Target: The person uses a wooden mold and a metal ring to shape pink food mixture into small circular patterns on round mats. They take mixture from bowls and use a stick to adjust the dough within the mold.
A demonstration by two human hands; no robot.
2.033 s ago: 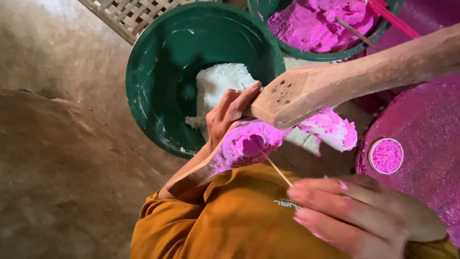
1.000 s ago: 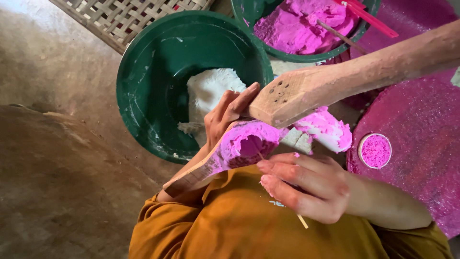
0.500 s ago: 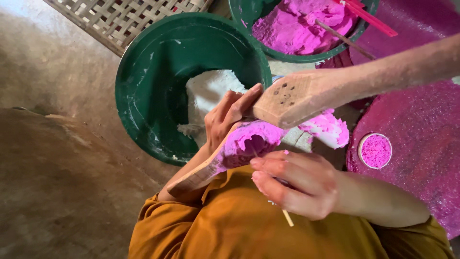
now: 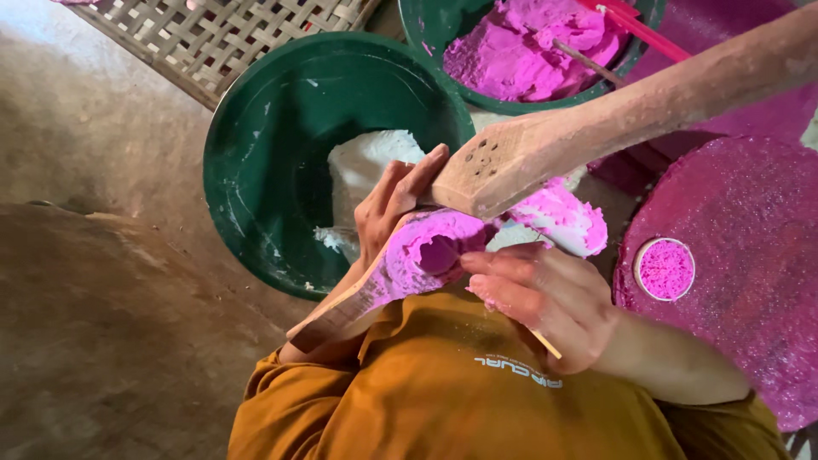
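Note:
My left hand (image 4: 394, 203) grips a narrow wooden paddle (image 4: 339, 313) whose upper end is wrapped in a hollow lump of pink paste (image 4: 426, 253). My right hand (image 4: 545, 298) pinches a thin wooden stick (image 4: 545, 343), and its fingertips touch the paste's opening. The stick's tip is hidden by my fingers. A thick wooden beam (image 4: 596, 128) with small holes in its end lies just above both hands. My orange garment (image 4: 443, 400) fills the bottom of the view.
A green basin (image 4: 273, 128) holds white paste (image 4: 366, 166). A second green basin (image 4: 426, 25) holds pink paste (image 4: 528, 43) and sticks. More pink paste (image 4: 558, 217) lies under the beam. A pink round board (image 4: 750, 213) carries a small cup of pink powder (image 4: 665, 269). A woven mat (image 4: 221, 34) lies behind.
My right hand has come up from the lower right with the stick and now touches the pink paste on the paddle. The left hand has kept its grip.

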